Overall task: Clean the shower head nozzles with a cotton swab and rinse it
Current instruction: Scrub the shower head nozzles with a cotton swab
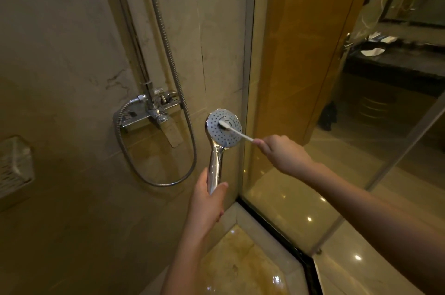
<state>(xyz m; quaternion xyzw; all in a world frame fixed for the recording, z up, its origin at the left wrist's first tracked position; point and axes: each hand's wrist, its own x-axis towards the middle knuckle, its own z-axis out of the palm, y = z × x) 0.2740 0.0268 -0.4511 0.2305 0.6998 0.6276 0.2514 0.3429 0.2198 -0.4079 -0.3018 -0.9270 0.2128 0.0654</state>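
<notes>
Forearms: two, both bare; one comes up from the bottom edge, the other in from the lower right.
Left hand (207, 200): fingers and thumb are wrapped round the lower end of the handle, holding the shower head upright.
Right hand (284, 152): to the right of the left grip and higher; its fingertips pinch the near end of the cotton swab.
Cotton swab (238, 132): one thin white stick, slanting up and left from the pinch; its white tip touches the spray face near the centre.
Shower head (216, 135): one, directly above the left grip; smooth, shiny chrome handle and a round, flat grey face dotted with many small nozzle holes, turned toward the camera.
Hose (192, 150): one ribbed metal hose, hanging in a loop left of the left grip.
Mixer valve (149, 114): chrome, blocky, on the beige stone-tile wall, up and left of the grip.
Wire basket (14, 164): one mesh basket far left on the wall; its contents cannot be made out.
Glass panel (289, 65): clear, metal-framed, behind the right hand.
Counter (397, 63): dark, far beyond the glass, with a few white items on it.
</notes>
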